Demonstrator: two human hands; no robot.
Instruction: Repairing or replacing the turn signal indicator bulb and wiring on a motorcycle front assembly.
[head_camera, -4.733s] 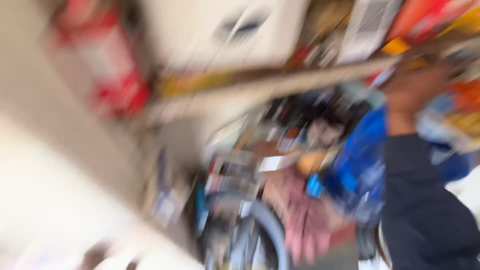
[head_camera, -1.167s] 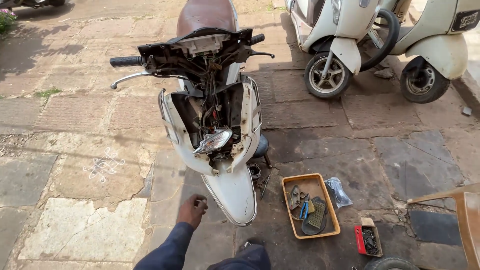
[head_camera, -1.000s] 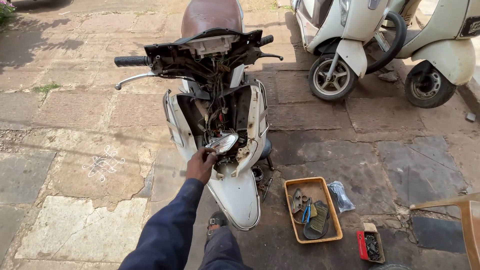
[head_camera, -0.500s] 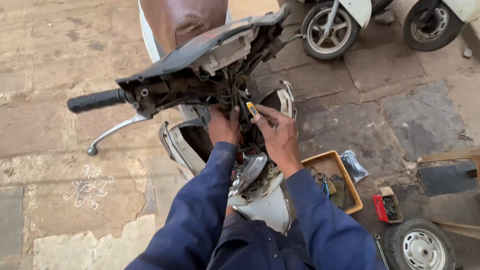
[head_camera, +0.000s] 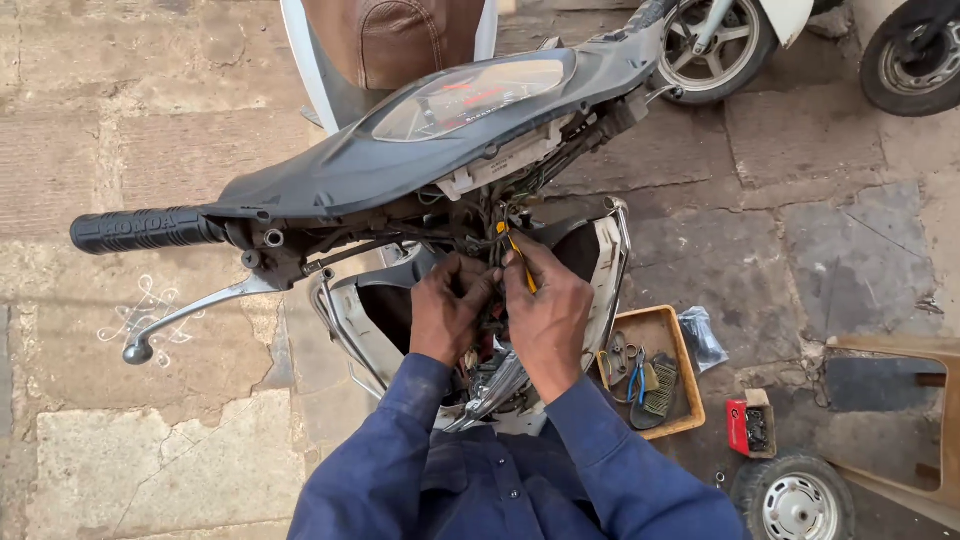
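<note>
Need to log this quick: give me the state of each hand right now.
Left hand: fingers curled into the scooter's wiring; what they grip cannot be told.
Right hand: closed on a yellow-handled tool.

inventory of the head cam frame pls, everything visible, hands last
scooter: 1, white body, black handlebar cowl, brown seat, front panel off, centre
handlebar grip: 1, black, left
brake lever: 1, silver, below the grip
wiring: bundle, mixed colours, under the cowl
screwdriver: 1, yellow and black handle, in right hand
tool tray: 1, orange, ground right of scooter, holds pliers and a brush
small box: 1, red, right of tray
loose wheel: 1, small, bottom right
parked scooters: wheels of 2, top right
left hand: in the wiring
right hand: grips the screwdriver
</note>
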